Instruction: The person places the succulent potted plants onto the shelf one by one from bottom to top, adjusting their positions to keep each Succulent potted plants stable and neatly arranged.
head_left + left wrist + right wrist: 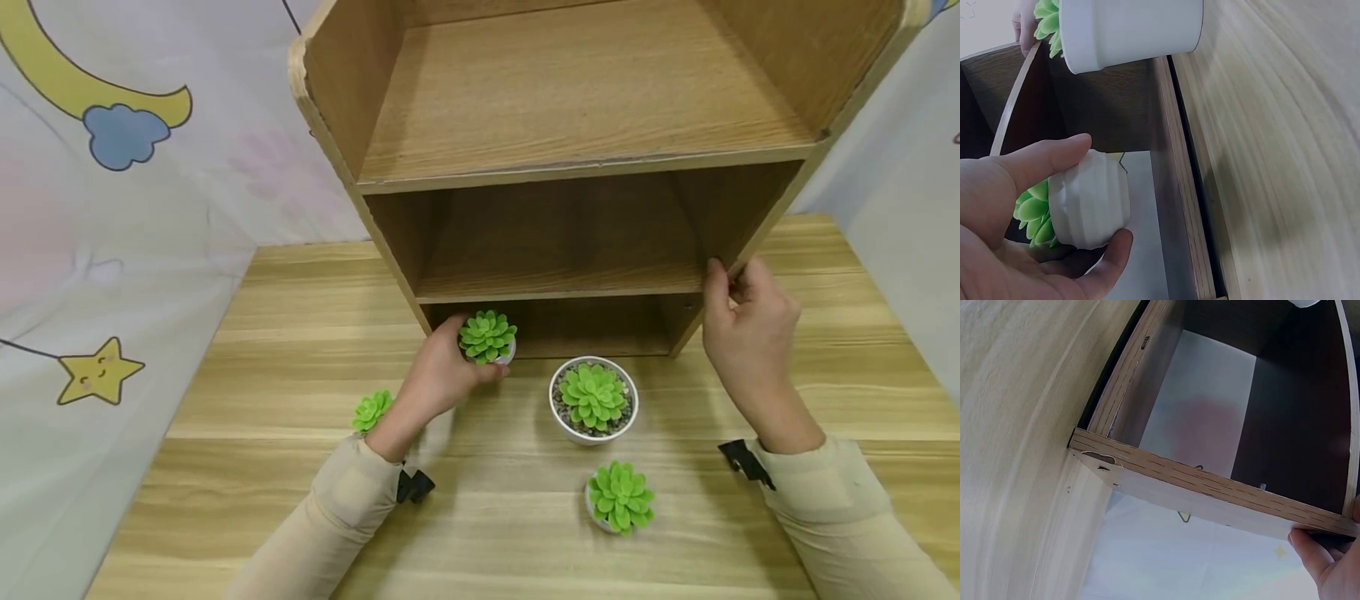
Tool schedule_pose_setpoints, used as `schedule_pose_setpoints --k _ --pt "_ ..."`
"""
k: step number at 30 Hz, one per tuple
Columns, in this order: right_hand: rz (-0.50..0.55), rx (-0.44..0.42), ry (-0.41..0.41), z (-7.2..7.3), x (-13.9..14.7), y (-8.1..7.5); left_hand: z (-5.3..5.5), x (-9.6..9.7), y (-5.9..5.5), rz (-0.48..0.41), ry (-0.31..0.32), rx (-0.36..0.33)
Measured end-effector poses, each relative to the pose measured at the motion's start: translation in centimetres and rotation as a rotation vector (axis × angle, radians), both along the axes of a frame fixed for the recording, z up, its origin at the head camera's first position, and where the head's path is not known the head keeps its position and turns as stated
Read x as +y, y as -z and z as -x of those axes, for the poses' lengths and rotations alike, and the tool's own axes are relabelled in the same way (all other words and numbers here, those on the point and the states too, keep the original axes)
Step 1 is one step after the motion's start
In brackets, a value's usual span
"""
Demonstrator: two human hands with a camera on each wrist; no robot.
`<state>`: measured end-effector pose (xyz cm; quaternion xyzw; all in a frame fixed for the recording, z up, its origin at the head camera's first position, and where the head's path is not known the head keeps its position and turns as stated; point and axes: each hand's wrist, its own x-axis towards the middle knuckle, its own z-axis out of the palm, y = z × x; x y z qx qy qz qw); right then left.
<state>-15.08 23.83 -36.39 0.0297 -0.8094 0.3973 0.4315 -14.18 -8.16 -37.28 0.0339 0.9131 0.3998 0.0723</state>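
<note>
My left hand [438, 375] grips a small artificial succulent [487, 335] in a white pot. It holds the plant at the left front of the wooden shelf's [585, 171] lowest compartment. In the left wrist view, thumb and fingers curl round the ribbed white pot [1090, 203], whose leaves point left. My right hand [752, 333] pinches the front edge of the shelf's right side panel, level with the middle board. Between the hands, a larger potted succulent [592, 397] with pebbles stands on the table in front of the shelf.
Another small potted succulent [621, 498] stands nearer me on the wood-grain table [510, 533]. One more succulent [372, 410] shows to the left, partly hidden behind my left wrist. A cloth backdrop [180, 217] printed with a moon and star hangs around the table.
</note>
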Motion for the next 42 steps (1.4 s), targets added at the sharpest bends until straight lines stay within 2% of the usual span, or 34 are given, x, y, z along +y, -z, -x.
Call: schedule_pose_setpoints --k 6,15,22,30,36,42 --pt "-0.016 0.010 -0.037 -0.1 -0.1 -0.4 0.0 0.2 -0.1 0.000 -0.007 -0.004" --pt "-0.029 0.002 -0.039 -0.2 0.1 -0.2 0.1 0.5 -0.2 0.014 -0.009 -0.010" --pt "-0.006 0.006 -0.020 -0.2 0.0 0.0 0.4 0.7 0.0 0.005 -0.021 0.026" --pt "-0.001 0.016 -0.024 -0.2 0.0 -0.1 0.7 0.9 -0.1 -0.001 -0.029 0.034" --pt "0.005 0.009 -0.020 -0.1 0.0 0.0 1.0 1.1 0.1 0.027 -0.038 0.046" --pt "0.014 0.014 -0.020 -0.1 0.0 0.0 1.2 1.3 0.4 0.031 -0.018 0.069"
